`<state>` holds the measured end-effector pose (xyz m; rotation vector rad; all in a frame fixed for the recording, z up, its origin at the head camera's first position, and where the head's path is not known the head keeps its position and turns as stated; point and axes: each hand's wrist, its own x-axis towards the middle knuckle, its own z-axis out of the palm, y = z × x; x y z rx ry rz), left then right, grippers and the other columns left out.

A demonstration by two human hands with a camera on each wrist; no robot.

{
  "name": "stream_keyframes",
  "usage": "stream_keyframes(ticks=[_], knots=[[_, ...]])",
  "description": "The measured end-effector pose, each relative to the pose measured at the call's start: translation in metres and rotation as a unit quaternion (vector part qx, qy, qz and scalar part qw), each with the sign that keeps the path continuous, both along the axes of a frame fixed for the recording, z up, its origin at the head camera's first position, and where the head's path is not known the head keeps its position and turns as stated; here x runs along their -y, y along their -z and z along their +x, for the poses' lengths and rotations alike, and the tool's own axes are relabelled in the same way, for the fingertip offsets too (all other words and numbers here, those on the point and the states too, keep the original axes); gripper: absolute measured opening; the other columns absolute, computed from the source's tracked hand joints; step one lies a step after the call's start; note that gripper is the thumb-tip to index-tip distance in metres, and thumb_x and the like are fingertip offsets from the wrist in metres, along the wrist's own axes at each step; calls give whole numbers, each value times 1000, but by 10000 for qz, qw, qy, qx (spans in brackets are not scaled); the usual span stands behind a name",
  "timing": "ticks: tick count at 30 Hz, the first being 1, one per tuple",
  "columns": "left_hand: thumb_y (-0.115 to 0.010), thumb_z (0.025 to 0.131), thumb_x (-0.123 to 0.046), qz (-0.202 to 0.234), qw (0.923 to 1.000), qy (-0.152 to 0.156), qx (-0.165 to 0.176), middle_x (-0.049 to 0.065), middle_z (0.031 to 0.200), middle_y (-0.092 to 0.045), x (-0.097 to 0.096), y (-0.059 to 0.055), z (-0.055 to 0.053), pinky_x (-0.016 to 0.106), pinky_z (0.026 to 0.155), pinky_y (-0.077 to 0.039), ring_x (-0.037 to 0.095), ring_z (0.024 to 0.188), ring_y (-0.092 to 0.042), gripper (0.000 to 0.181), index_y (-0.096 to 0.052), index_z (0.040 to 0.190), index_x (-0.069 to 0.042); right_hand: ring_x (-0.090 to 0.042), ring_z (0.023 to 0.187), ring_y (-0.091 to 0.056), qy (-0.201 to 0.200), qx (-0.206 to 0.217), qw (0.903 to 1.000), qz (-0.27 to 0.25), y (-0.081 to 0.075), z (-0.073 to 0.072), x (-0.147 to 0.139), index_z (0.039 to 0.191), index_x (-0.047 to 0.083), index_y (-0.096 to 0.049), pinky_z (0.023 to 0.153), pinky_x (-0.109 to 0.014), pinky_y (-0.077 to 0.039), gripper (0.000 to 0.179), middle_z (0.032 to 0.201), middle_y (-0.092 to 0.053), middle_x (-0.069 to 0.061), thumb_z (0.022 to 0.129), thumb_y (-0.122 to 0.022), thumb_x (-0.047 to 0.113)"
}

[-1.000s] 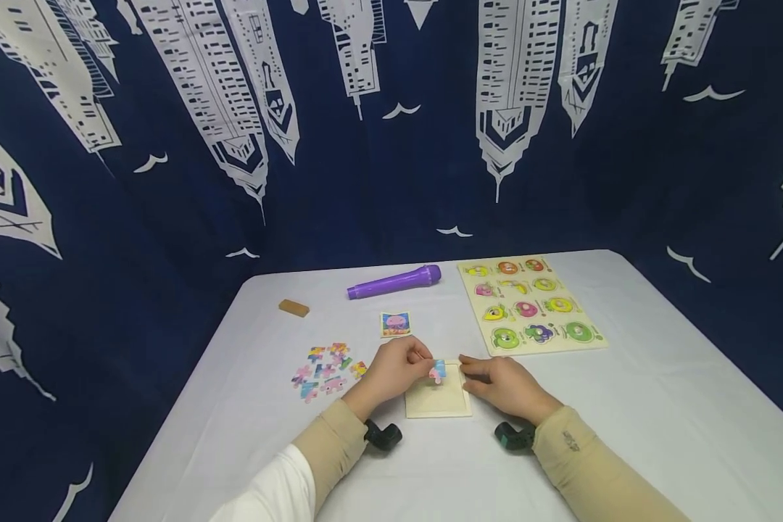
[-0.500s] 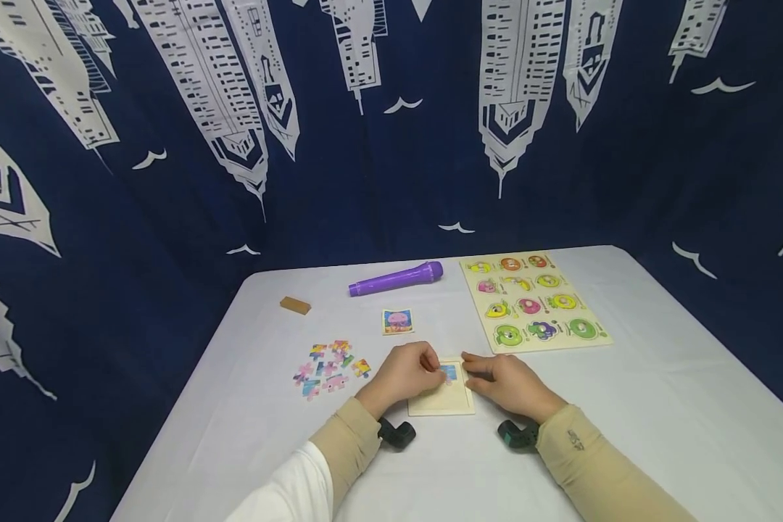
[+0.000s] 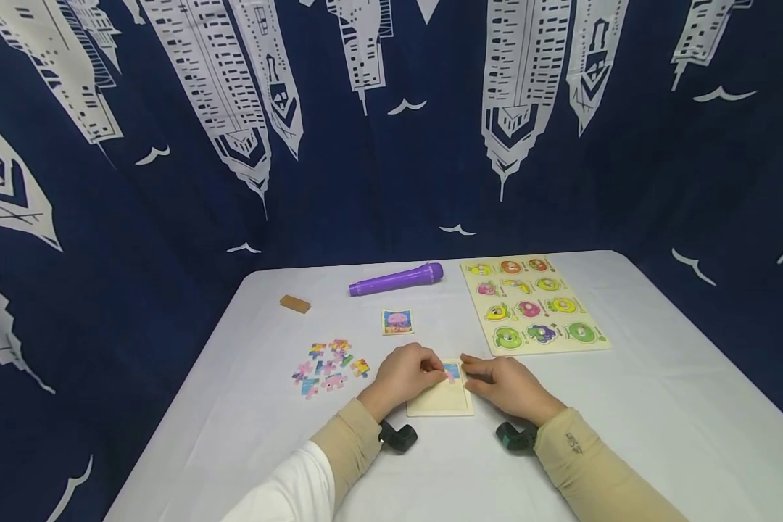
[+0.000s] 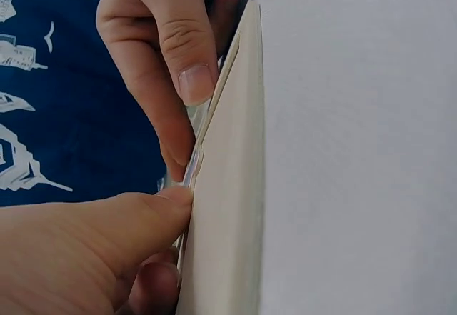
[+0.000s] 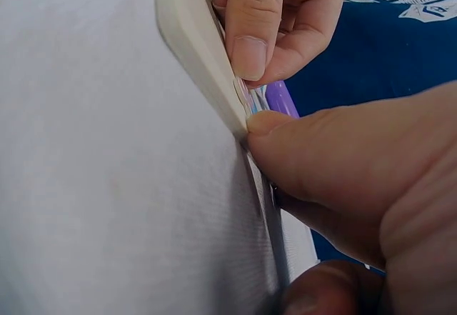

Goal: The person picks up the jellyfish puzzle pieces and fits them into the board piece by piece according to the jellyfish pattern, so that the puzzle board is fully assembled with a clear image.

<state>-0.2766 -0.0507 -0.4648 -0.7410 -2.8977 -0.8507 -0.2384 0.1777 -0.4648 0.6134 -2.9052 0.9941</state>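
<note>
A light wooden puzzle tray (image 3: 438, 402) lies on the white table between the two hands. One jigsaw piece (image 3: 453, 372), blue and pink, lies at the tray's upper right corner. My left hand (image 3: 403, 375) holds its left side with thumb and fingertips; part of the piece is hidden. In the left wrist view the thumb (image 4: 175, 195) meets the piece's edge at the tray surface. My right hand (image 3: 512, 388) grips the tray's upper right corner, index finger at the top edge and thumb (image 5: 268, 126) at the side.
Several loose jigsaw pieces (image 3: 329, 368) are spread left of the tray. Behind it lies a small picture card (image 3: 398, 322). Farther back are a brown block (image 3: 295, 304), a purple toy microphone (image 3: 396, 280) and a fruit puzzle board (image 3: 533, 304).
My left hand has moved slightly right and brought the jigsaw piece from above the tray into its upper right corner. The right hand has stayed at the tray's edge.
</note>
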Motion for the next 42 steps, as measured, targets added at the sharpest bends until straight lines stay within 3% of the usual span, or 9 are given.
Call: stream_keyframes(ticks=[17,28,32,36,42], knots=[[-78,92,-41,-167,9996,-181,-100,-16,83,-60,-4,4,2,22,61,-43,0,71,-53,11,-79,90,-30,-33,136,-55,-80,-79,9999,80,2,0,2,130,6,-70,108,-54,-46,37,146,-60,-7,96,-73,19],[-75,93,-46,-328,9990,-83,-292,-15,87,-62,-1,-5,6,23,64,-46,1,76,-58,19,-79,95,-28,-35,138,-53,-71,-32,9999,100,1,-1,1,132,5,-69,109,-55,-44,38,147,-59,-7,96,-73,20],[-73,94,-43,-146,9986,-327,-397,-15,90,-67,16,-20,10,25,65,-47,4,80,-60,17,-79,95,-27,-33,139,-52,-72,90,9999,22,3,-2,3,132,7,-69,111,-54,-43,38,147,-59,-6,97,-73,21],[-74,94,-39,-13,9966,-640,-512,-13,92,-69,48,-34,15,27,64,-47,7,77,-58,14,-79,93,-26,-32,140,-52,-72,222,9997,-33,4,-3,3,131,7,-70,112,-53,-42,37,147,-59,-5,97,-72,21],[-75,93,-40,-277,9885,-1411,-467,-9,92,-70,104,-38,22,28,61,-46,11,75,-58,15,-78,90,-25,-31,139,-53,52,303,9995,-123,2,-4,-2,129,7,-71,112,-52,-42,35,147,-60,-5,96,-73,19]])
